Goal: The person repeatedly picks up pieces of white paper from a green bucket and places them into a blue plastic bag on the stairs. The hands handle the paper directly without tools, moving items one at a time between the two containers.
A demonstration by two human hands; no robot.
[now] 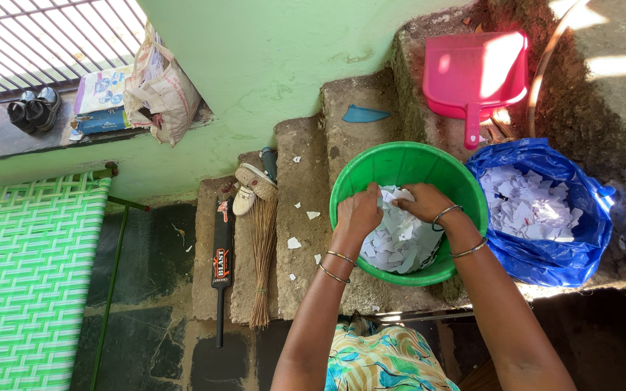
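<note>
Here, my left hand (360, 211) and right hand (423, 201) pinch one white paper piece (398, 195) between curled fingers over the green tub (371, 174) on the stone steps (306, 181), beside the blue bag (581, 232) of scraps.

1. Both forearms are seen bare to the lower edge of the view; no sleeves are seen.
2. Two thin metal bangles are worn on the wrist of the left hand (359, 212), one set a little above the other.
3. Two similar thin metal bangles are worn on the wrist of the right hand (423, 202), spaced slightly apart.
4. A printed garment of turquoise, yellow and white floral fabric (382, 360) is seen at the lap.
5. No rings can be made out on the fingers.
</note>
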